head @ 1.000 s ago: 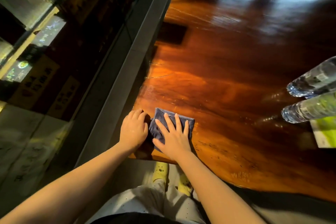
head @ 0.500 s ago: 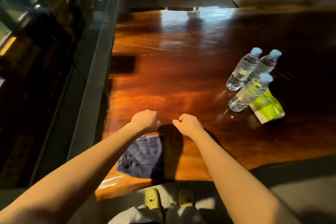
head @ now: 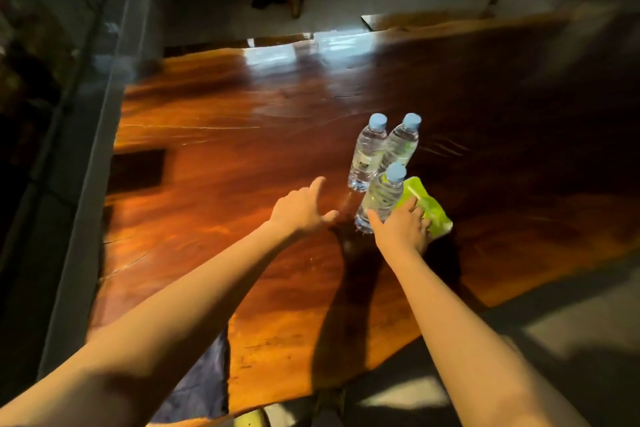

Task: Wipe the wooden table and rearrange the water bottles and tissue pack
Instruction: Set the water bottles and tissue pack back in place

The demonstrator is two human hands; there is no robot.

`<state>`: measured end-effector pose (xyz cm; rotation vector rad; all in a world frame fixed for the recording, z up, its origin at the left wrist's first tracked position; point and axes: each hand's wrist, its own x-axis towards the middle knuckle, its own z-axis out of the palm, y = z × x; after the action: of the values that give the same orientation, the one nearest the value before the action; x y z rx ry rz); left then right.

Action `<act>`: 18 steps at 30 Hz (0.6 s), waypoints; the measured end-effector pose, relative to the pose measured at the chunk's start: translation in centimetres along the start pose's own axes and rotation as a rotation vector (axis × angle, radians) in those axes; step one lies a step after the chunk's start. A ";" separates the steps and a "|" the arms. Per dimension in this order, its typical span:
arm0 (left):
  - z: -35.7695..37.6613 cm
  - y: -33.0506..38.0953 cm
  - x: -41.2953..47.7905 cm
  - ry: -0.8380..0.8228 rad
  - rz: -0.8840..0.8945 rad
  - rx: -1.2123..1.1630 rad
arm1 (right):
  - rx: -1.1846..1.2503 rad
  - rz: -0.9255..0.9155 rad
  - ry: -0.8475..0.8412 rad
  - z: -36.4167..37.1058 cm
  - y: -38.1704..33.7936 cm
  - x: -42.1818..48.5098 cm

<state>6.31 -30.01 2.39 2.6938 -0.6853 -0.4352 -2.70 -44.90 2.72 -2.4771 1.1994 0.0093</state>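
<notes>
Glossy polished wooden table (head: 242,156), clear plastic water bottles (head: 367,156), shiny tissue pack (head: 434,213), possibly matt cloth (head: 194,388)

Stretches both bare arms out toward the far side, left forearm (head: 180,302) slanting in from the near left corner, right forearm (head: 450,319) from the near right. Holds the left grip (head: 299,210) loose and unclenched, back of it upward, forefinger (head: 318,184) pointing far, thumb (head: 329,217) stuck out to the right. Lays the right grip (head: 401,229) palm down just right of it, thumb and first finger spread wide, remaining fingers bent downward at the right side.
</notes>
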 end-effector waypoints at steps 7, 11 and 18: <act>-0.2 4.0 8.2 0.152 0.089 -0.196 | 0.364 -0.383 -0.070 1.3 2.9 6.4; 0.1 5.0 12.4 0.108 0.114 -0.430 | 0.590 -0.433 -0.179 3.5 3.8 8.0; 2.5 6.8 16.5 0.091 -0.031 -0.728 | 0.655 -0.371 -0.145 6.4 4.3 8.7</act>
<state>16.44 -44.54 -0.69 2.0196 -0.3595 -0.4562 0.61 -51.62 -6.14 -2.0241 0.5432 -0.2576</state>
